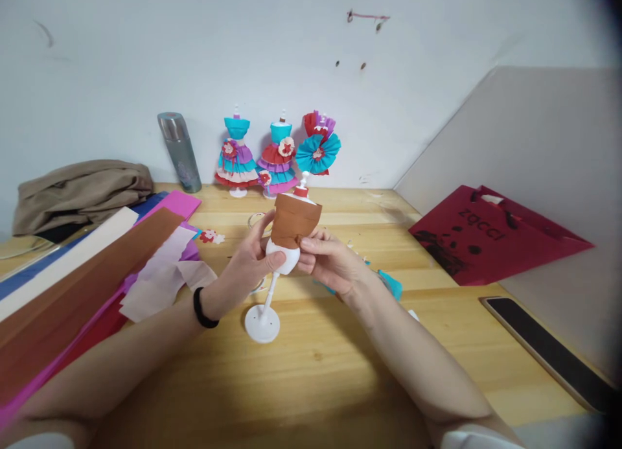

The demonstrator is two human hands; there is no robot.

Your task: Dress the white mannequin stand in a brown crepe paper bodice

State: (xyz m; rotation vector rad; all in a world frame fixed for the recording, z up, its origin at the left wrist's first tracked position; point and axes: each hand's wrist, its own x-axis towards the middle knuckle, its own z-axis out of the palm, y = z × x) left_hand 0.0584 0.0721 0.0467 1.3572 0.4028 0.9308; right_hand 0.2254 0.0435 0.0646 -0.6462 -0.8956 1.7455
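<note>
A small white dress-form mannequin (283, 259) on a round base is held tilted above the middle of the table. Brown crepe paper (294, 221) wraps its torso, and a red band (300, 192) circles its neck. My left hand (255, 253) grips the mannequin from the left, thumb across its white lower part. At the right side, my right hand (326, 258) pinches the lower edge of the brown paper between thumb and fingers. Part of the mannequin's right side is hidden behind my right fingers.
Three dressed mannequins (282, 157) stand by the wall beside a thermos (179, 152). Coloured paper sheets (104, 267) and a brown cloth (82, 193) lie left. A red paper bag (486, 235) and a phone (547, 352) lie right. Teal scraps (390, 284) lie behind my right arm.
</note>
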